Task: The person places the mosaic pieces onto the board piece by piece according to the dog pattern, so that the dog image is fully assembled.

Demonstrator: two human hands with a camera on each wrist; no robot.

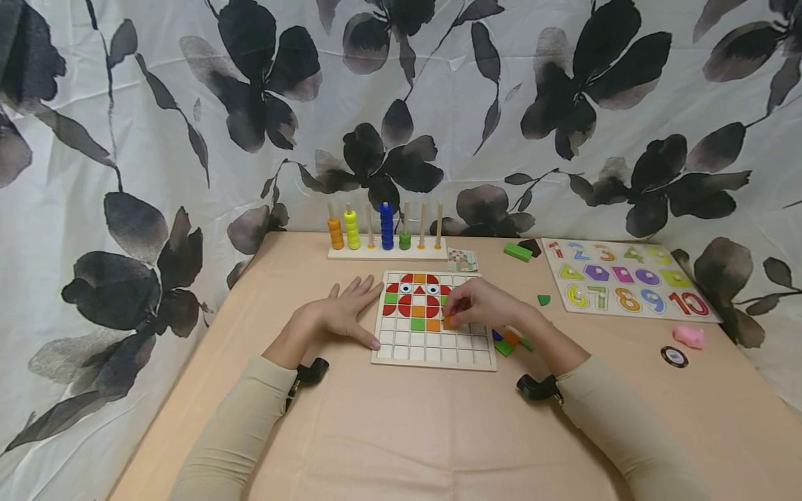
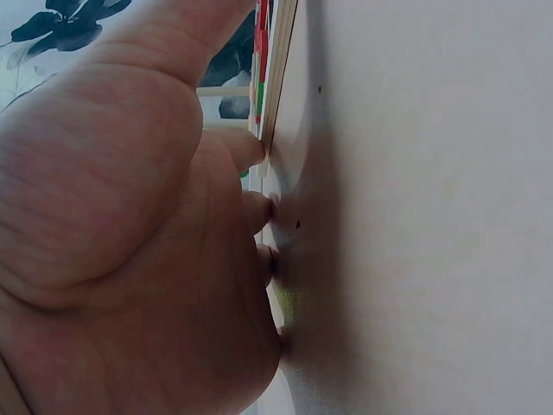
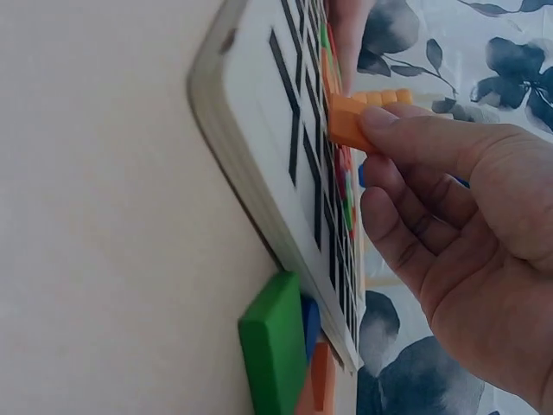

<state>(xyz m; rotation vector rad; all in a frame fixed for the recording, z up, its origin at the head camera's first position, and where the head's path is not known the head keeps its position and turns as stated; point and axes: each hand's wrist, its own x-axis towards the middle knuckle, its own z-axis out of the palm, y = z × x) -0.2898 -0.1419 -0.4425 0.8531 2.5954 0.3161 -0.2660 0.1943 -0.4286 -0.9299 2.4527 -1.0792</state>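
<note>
A white grid board point(image 1: 438, 353) lies mid-table, its upper squares filled with red, white, green and orange tiles that form a face-like pattern with two eyes. In my right hand point(image 1: 481, 303), thumb and fingertips pinch an orange tile point(image 3: 348, 121) just over the board, beside an orange tile point(image 1: 433, 325) in the grid. My left hand point(image 1: 341, 311) lies spread at the board's left edge, thumb along its side. The left wrist view shows the palm point(image 2: 130, 190) with fingertips against the table.
Loose green, blue and orange blocks point(image 1: 505, 347) lie against the board's right edge. Behind stands a peg rack point(image 1: 388, 254) with coloured beads, a small card point(image 1: 462, 260) near it. To the right are a number board point(image 1: 626, 278), a green block point(image 1: 517, 252), a pink piece point(image 1: 688, 337) and a round disc point(image 1: 674, 357).
</note>
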